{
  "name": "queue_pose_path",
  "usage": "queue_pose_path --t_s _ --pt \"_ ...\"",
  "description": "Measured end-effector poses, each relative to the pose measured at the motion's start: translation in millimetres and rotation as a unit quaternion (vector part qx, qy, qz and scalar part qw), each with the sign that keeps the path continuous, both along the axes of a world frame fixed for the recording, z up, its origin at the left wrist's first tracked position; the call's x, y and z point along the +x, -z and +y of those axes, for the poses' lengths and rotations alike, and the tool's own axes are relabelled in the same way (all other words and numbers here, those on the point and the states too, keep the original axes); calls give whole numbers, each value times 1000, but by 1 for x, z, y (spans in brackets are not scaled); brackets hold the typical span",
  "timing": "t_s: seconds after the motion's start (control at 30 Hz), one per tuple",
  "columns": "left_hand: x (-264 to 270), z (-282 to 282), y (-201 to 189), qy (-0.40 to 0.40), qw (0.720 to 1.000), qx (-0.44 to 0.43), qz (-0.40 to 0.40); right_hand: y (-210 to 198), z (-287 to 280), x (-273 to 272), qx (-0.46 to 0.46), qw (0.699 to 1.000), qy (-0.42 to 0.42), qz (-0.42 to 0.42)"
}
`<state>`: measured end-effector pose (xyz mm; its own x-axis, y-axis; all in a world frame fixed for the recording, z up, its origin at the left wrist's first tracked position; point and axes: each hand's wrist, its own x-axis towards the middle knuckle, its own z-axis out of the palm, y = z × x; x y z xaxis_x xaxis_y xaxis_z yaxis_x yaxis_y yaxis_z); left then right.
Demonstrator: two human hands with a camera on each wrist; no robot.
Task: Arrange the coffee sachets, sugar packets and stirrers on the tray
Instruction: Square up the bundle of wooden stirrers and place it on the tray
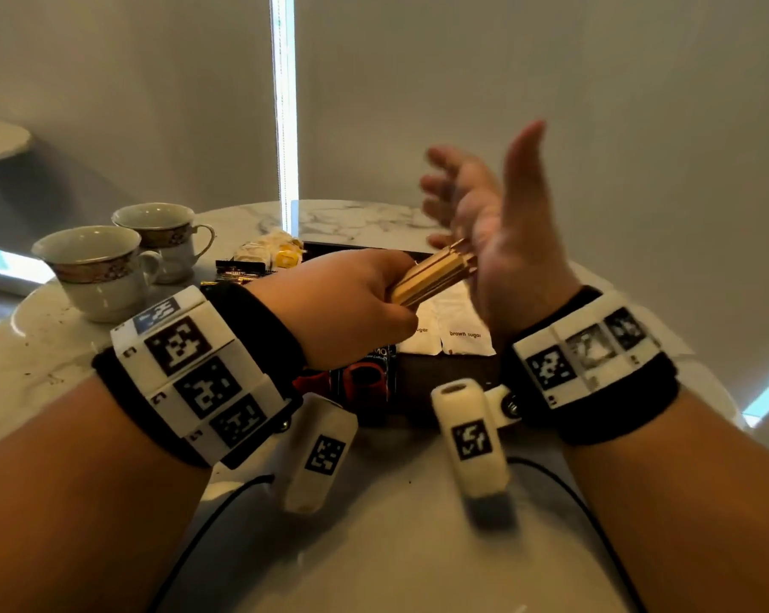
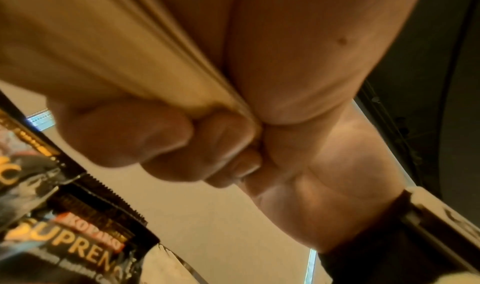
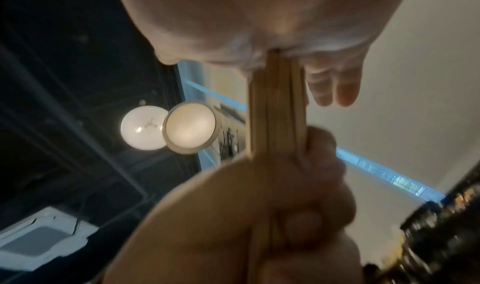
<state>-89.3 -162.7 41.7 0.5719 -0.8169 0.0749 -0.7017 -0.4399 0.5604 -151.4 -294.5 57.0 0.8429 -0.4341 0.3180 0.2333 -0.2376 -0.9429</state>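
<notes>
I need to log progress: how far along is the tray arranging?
Done: two brown sugar packets and a coffee sachet already lie on the tray. In hand: the left hand grips the stirrers, their ends butting the open right hand. Left: laying the stirrers down, plus the sachets beside the tray near the cups.

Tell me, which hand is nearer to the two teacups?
Left. The left hand, gripping the wooden stirrers, is just to the right of the teacups. The right hand is raised open farther right, beyond the stirrer tips.
</notes>
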Motion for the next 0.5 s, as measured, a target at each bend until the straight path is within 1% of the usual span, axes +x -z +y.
queue_pose_path --t_s 0.03,0.1,0.2,0.23,0.27,0.33,0.37,0.43,0.5 --pt "-1 0 0 -1 1000 4 2 3 5 2 -26 999 -22 13" --pt "0 0 -1 -1 1000 4 8 2 5 2 -56 998 -25 -3" --pt "2 1 -3 1 1000 -3 3 -2 -11 -1 -2 999 -21 -32" --pt "1 1 -2 0 1000 -3 3 -1 -11 -1 -6 999 -30 -26" --pt "1 1 -2 0 1000 -4 4 3 -11 0 -29 998 -47 -12" --pt "0 0 0 4 1000 4 4 13 -5 7 -108 991 -75 32" --pt "0 -1 0 3 1000 10 3 15 -5 9 -145 985 -74 49" --pt "2 1 -1 -5 1000 9 -1 14 -10 6 -176 981 -54 57" --pt "3 2 -3 -8 1000 1 -5 10 -15 0 -230 972 -25 39"
